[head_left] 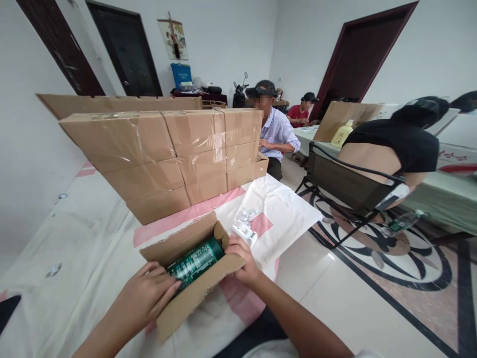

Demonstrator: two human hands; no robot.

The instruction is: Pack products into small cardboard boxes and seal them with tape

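An open cardboard box lies in front of me on the cloth-covered surface, its flaps raised. Inside it rests a green bottle or canister on its side, with pale printing. My left hand is at the box's left end, fingers curled over the edge and fingertips against the green container. My right hand grips the box's right end, its thumb hidden behind the flap. Just beyond the right hand are a white, clear-looking object and crumpled clear plastic.
A wall of taped cardboard boxes stands beyond the work spot. Behind it a person in a light shirt crouches. At right, a person in black sits on a folding chair. A plastic bottle is near the chair.
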